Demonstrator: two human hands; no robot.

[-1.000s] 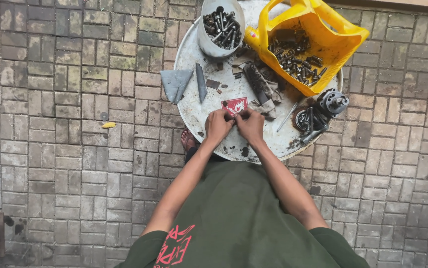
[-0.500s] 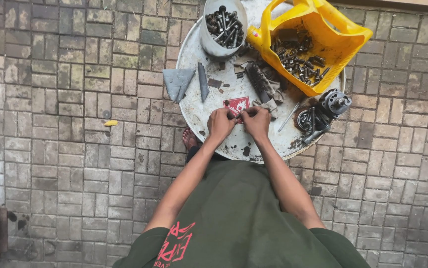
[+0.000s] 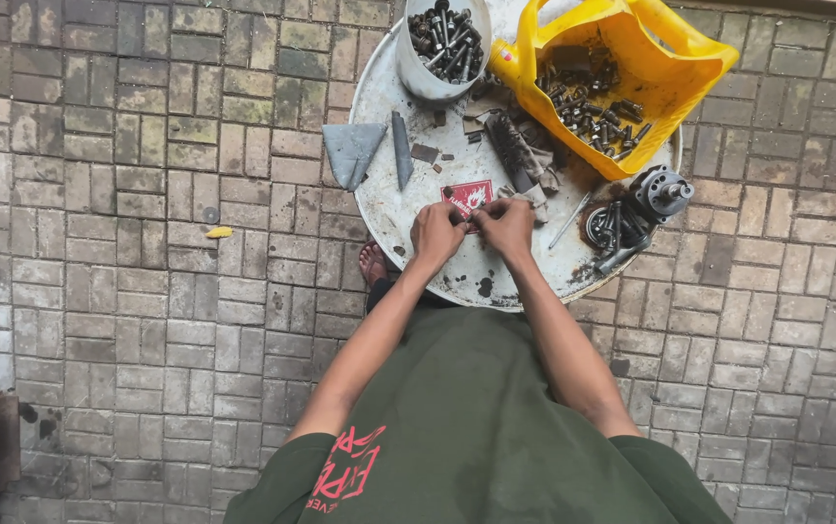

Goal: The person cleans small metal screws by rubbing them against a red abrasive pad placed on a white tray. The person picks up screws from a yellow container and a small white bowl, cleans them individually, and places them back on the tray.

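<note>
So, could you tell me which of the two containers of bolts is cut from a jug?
The yellow one, on the right; the other is a round grey tub.

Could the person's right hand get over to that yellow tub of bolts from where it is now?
Probably yes. The right hand rests on the round metal top, and the yellow tub sits open-mouthed on that side. Only rags and a brush lie between, low enough to pass over.

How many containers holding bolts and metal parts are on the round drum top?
2: a grey bucket at the drum top's far edge, and a cut-open yellow jug to its right.
</note>
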